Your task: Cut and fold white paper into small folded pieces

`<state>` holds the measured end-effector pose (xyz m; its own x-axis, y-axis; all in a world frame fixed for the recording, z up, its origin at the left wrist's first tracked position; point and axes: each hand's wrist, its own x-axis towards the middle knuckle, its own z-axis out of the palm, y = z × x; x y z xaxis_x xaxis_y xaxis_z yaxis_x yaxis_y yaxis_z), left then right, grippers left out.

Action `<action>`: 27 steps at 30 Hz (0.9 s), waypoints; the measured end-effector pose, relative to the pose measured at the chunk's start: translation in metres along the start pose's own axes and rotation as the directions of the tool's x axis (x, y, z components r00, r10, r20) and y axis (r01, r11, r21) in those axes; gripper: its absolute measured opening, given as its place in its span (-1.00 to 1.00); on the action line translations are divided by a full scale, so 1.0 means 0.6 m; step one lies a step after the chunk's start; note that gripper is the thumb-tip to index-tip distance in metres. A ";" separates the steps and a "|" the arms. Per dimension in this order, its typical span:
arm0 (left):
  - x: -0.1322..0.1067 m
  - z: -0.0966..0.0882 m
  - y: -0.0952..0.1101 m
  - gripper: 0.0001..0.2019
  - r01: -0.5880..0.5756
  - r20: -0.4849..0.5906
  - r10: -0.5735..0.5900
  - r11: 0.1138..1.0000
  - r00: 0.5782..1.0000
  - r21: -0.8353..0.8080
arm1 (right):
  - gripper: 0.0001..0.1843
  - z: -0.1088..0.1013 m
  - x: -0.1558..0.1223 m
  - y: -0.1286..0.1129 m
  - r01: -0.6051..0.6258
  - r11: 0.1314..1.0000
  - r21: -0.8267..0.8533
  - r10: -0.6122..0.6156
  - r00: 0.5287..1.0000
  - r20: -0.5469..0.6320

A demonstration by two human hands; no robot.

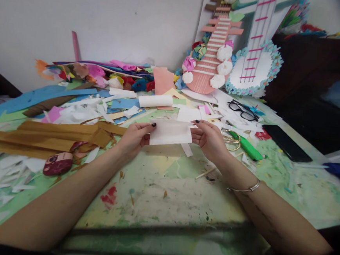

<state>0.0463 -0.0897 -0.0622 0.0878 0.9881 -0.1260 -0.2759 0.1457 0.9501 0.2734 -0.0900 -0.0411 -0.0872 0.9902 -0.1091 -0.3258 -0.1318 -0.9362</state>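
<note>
A white rectangle of paper (171,134) is stretched level between my two hands, a little above the table. My left hand (136,136) pinches its left end, thumb on top and fingers underneath. At the opposite end, my right hand (208,140) grips the paper between thumb and fingers. A narrow pale strip (187,149) shows just below the sheet's lower right edge. Gold-handled scissors (232,141) lie just beyond my right hand, touching or close to a green tube-like object (250,146). Brown crepe paper (69,137) lies left of my left hand.
A paint-stained table (164,198) carries white scraps (83,109), a white paper roll (156,101), glasses (243,110), a black phone (286,142) and a dark red rounded object (57,164). Two flower-trimmed paper instruments, one pink (208,73) and one white (252,73), lean at the back.
</note>
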 end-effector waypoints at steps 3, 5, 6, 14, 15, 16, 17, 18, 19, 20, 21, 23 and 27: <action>-0.002 0.004 0.003 -0.91 0.132 -0.034 -0.132 0.991 0.991 -0.004 | -0.70 0.000 -0.001 0.000 -0.020 1.000 -0.020 0.020 1.000 0.011; -0.004 0.007 0.006 -0.93 0.169 -0.034 -0.169 0.986 0.985 0.010 | -0.66 -0.001 -0.001 0.003 0.007 0.998 -0.060 -0.005 1.000 0.021; -0.006 0.008 0.007 -0.93 0.168 -0.028 -0.167 0.986 0.986 0.015 | -0.65 -0.003 -0.001 0.005 0.029 0.996 -0.084 -0.026 0.999 0.026; -0.007 0.001 0.004 -0.73 -0.011 -0.019 0.013 0.995 1.000 0.101 | -0.81 -0.014 0.008 0.017 0.205 0.944 -0.260 -0.186 0.978 0.096; -0.006 0.001 0.004 -0.71 -0.035 -0.043 0.040 0.991 0.998 0.127 | -0.80 -0.015 0.009 0.018 0.224 0.934 -0.278 -0.199 0.973 0.116; -0.006 0.000 0.005 -0.69 -0.058 -0.073 0.070 0.986 0.995 0.158 | -0.79 -0.015 0.010 0.018 0.244 0.923 -0.299 -0.213 0.968 0.132; -0.005 -0.001 0.006 -0.67 -0.082 -0.101 0.103 0.978 0.989 0.193 | -0.79 -0.014 0.010 0.018 0.263 0.909 -0.322 -0.228 0.963 0.142; -0.004 -0.001 0.007 -0.66 -0.108 -0.124 0.138 0.968 0.983 0.226 | -0.79 -0.014 0.010 0.018 0.279 0.896 -0.345 -0.244 0.959 0.143; -0.003 -0.002 0.008 -0.65 -0.131 -0.138 0.170 0.958 0.976 0.256 | -0.80 -0.013 0.009 0.018 0.290 0.885 -0.364 -0.258 0.957 0.137; -0.002 -0.003 0.008 -0.65 -0.151 -0.147 0.198 0.948 0.969 0.281 | -0.81 -0.013 0.009 0.018 0.297 0.876 -0.380 -0.268 0.955 0.128; -0.001 -0.005 0.009 -0.66 -0.166 -0.154 0.221 0.938 0.963 0.306 | -0.82 -0.012 0.008 0.017 0.300 0.870 -0.391 -0.276 0.954 0.118; 0.001 -0.007 0.009 -0.69 -0.215 -0.154 0.288 0.904 0.945 0.369 | -0.82 -0.012 0.008 0.017 0.305 0.862 -0.406 -0.290 0.952 0.099; 0.000 -0.009 0.010 -0.81 -0.372 -0.085 0.448 0.821 0.890 0.434 | -0.80 -0.013 0.006 0.013 0.348 0.827 -0.442 -0.343 0.935 0.094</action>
<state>0.0394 -0.0885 -0.0584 -0.1269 0.9487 0.2896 0.1562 -0.2692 0.9503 0.2775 -0.0870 -0.0515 -0.0585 0.9664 0.2502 0.1165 0.2555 -0.9598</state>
